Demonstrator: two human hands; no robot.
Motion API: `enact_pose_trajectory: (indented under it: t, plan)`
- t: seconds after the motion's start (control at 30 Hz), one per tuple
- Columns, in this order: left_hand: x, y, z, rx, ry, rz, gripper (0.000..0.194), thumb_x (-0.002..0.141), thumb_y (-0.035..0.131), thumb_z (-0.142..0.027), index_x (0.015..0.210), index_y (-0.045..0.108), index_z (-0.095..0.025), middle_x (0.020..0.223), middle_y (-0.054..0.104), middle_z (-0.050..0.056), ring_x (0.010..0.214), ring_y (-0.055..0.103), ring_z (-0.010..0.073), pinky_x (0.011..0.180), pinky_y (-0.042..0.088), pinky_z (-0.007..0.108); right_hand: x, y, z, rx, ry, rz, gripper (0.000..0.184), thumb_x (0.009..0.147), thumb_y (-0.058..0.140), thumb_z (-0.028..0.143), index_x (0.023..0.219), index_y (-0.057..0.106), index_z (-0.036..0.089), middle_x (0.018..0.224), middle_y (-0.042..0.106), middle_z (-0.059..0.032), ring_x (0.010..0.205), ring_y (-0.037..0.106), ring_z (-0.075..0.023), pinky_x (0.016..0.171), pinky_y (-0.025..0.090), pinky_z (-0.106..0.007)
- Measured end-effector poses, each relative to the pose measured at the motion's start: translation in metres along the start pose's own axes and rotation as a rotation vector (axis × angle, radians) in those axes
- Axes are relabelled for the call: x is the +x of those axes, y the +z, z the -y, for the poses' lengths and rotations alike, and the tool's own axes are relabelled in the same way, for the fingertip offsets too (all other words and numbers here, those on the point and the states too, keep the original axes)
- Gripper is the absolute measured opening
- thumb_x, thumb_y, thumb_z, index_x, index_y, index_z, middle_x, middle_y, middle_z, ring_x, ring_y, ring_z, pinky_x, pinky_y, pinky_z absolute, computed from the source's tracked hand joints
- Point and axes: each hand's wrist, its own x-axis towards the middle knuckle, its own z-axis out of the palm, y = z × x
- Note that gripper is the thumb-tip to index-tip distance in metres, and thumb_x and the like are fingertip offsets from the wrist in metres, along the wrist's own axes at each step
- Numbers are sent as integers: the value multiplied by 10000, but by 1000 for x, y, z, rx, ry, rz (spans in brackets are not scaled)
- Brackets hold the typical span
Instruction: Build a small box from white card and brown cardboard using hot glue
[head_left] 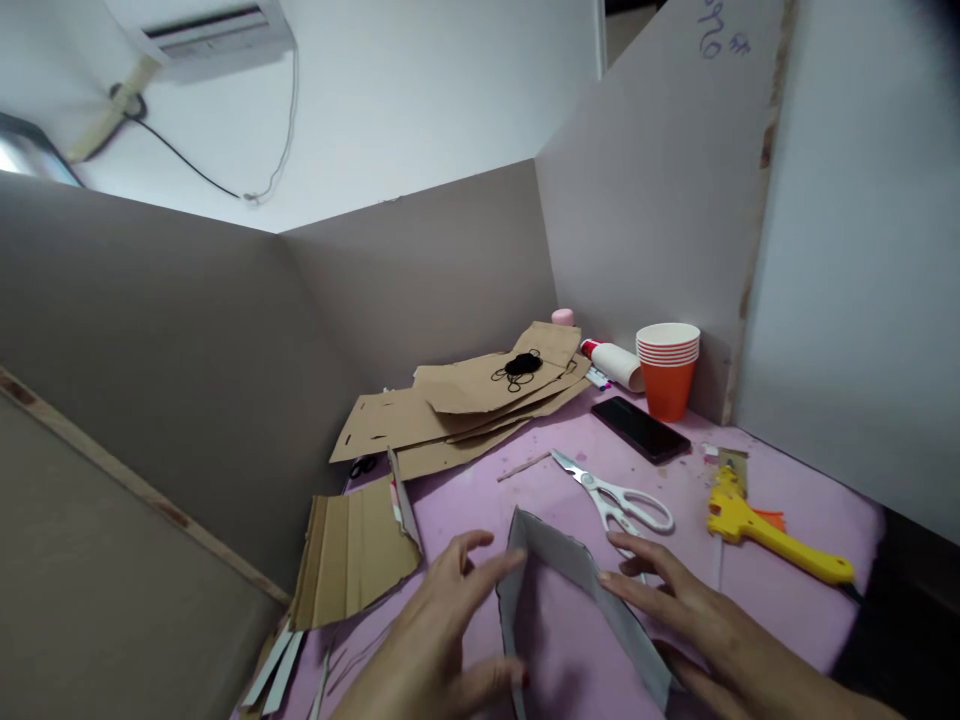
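Note:
A bent strip of grey card (561,552) stands on edge on the pink tabletop as an angular frame, with its near end running out of view. My left hand (450,630) is at the frame's left wall, its thumb and fingers spread apart around it. Along the right wall lies my right hand (686,610), fingers stretched out, a fingertip touching the upper edge. Its thumb is partly hidden. Just beyond my right fingers are white-handled scissors (626,500) with their blades pointing away to the left.
A yellow glue gun (772,535) and a dark phone (641,428) lie to the right, near stacked orange paper cups (667,375). Cardboard sheets (405,425) with black cord (523,364) sit at the back. A cardboard piece (352,550) is at left. Grey partitions (427,280) enclose the table.

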Motion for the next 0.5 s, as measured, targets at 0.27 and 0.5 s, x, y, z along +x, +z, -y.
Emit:
enact_pose_trajectory:
  t: [0.27,0.5]
  plan:
    - [-7,28,-3,122,94,202,419,631,603,6,960,666,-246,1440,435,101,1059,637,274,855,513,339,21,-17,20,-9,-14,79,347,829,574,184,1137,621,337,1504,319,-75,1231,501,-294,973,468,-449]
    - [5,40,-6,-13,157,126,215,660,566,17,771,600,-164,949,679,50,846,642,175,719,481,227,32,-21,32,-12,-38,154,245,810,617,258,1051,614,302,1497,334,-57,1241,477,-288,945,467,-435]
